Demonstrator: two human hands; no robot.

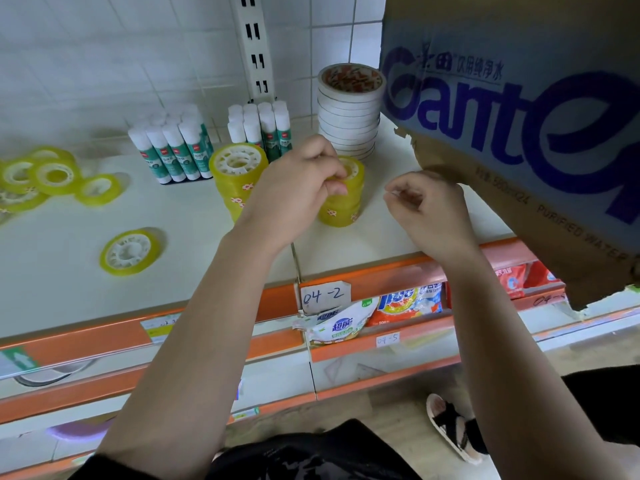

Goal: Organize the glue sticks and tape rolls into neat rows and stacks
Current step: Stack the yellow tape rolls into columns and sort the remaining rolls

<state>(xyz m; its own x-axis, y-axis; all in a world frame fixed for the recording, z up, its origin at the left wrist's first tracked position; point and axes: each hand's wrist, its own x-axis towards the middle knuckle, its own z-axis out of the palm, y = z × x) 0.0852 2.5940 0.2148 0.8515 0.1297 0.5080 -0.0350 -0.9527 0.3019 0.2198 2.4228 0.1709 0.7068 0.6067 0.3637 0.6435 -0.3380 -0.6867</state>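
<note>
Shop shelf [363, 244], tape stacking.
Left hand [298, 188] pinches the stack's top roll [353, 168]; right hand [426, 206] curls empty beside it; loose roll [130, 252] lies flat leftward, nearer the left hand.

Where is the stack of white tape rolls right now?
In the head view, the white tape stack stands at the back of the shelf, right of centre, between the right-hand glue sticks and the cardboard box.

Left hand [304, 178] gripping, right hand [426, 206] curled
</note>
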